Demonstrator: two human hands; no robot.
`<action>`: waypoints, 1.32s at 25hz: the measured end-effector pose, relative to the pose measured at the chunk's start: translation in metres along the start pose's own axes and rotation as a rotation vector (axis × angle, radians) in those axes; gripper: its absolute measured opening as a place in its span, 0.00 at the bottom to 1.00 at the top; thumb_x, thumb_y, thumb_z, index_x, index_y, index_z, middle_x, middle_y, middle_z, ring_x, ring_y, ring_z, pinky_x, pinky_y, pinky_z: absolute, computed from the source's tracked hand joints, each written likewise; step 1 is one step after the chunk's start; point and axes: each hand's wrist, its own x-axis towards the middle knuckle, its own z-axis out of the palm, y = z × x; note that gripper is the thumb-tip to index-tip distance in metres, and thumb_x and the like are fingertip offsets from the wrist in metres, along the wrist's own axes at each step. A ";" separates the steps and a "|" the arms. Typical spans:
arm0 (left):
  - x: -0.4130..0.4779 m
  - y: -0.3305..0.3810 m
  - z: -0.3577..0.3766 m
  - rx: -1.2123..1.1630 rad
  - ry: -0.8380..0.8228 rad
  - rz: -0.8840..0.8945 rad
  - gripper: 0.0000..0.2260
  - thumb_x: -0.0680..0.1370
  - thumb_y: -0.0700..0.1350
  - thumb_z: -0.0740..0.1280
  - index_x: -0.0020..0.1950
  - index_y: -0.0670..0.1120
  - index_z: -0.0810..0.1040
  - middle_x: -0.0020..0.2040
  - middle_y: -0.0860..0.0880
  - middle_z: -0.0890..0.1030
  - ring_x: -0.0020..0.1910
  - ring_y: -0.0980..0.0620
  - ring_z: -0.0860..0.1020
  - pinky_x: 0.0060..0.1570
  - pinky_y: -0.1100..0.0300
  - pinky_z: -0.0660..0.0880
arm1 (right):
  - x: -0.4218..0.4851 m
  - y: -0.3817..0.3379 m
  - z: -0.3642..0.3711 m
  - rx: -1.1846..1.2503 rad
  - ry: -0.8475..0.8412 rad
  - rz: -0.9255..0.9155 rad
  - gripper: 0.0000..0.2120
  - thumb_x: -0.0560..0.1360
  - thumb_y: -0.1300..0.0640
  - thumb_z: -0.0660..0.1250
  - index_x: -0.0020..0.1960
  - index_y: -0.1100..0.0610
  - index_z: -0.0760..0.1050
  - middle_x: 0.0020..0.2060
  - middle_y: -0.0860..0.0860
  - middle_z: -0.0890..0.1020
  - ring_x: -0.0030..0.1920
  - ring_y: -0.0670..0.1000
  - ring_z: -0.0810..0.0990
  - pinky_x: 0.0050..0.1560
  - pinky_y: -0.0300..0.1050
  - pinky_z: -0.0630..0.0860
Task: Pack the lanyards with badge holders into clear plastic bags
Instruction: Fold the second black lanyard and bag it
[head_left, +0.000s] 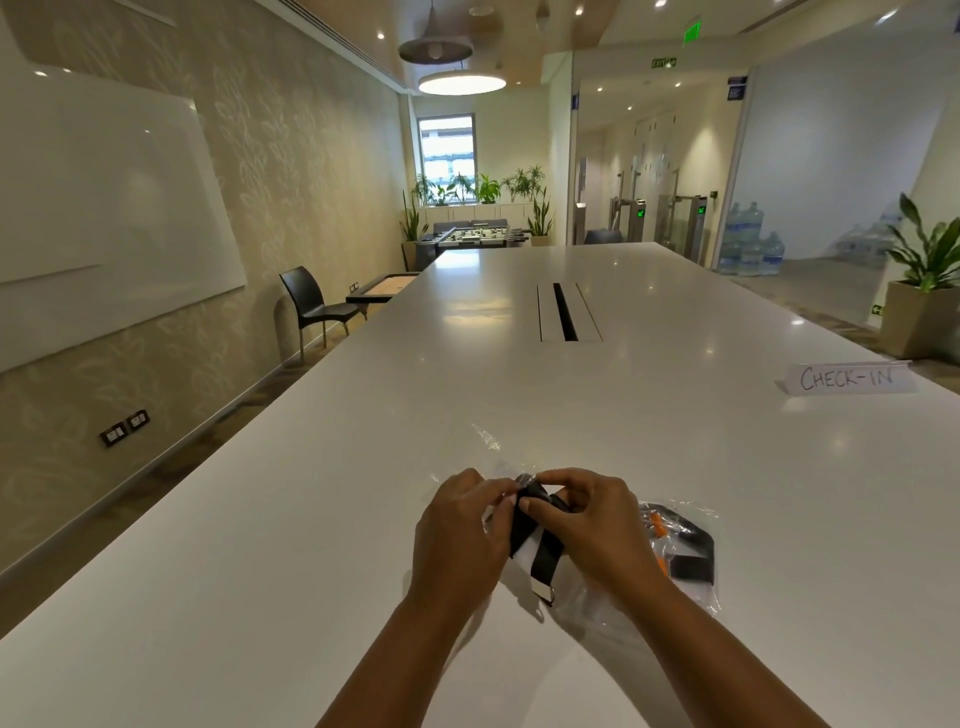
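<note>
Head: flat, matte black lanyard (542, 562)

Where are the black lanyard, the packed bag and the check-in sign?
black lanyard (545, 558), head view, hanging strap.
packed bag (688, 553), head view, middle of plastic.
check-in sign (847, 376), head view, lettering.

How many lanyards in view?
2. One black lanyard gripped by the left hand and right hand; one bagged lanyard inside a clear plastic bag just right of the right hand. Others may be hidden under the hands.
</note>
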 end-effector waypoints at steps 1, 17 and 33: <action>-0.001 0.000 0.001 0.013 -0.019 0.044 0.07 0.78 0.44 0.68 0.54 0.49 0.83 0.42 0.52 0.80 0.42 0.56 0.78 0.41 0.62 0.79 | 0.002 0.002 -0.004 -0.013 -0.020 -0.005 0.24 0.70 0.50 0.76 0.63 0.41 0.73 0.32 0.44 0.81 0.36 0.43 0.82 0.38 0.36 0.79; 0.002 0.009 0.007 -1.247 -0.011 -0.819 0.25 0.73 0.47 0.72 0.65 0.37 0.72 0.54 0.38 0.83 0.52 0.40 0.83 0.53 0.45 0.80 | 0.007 -0.002 -0.005 0.394 0.026 0.106 0.10 0.71 0.58 0.75 0.44 0.43 0.80 0.41 0.53 0.85 0.44 0.54 0.85 0.41 0.53 0.84; -0.010 0.016 0.021 -0.696 0.046 -0.434 0.06 0.79 0.41 0.66 0.46 0.47 0.83 0.41 0.49 0.85 0.44 0.47 0.84 0.38 0.56 0.83 | 0.008 -0.003 -0.004 0.746 0.113 0.297 0.05 0.72 0.62 0.71 0.44 0.55 0.85 0.40 0.55 0.87 0.40 0.53 0.86 0.34 0.45 0.82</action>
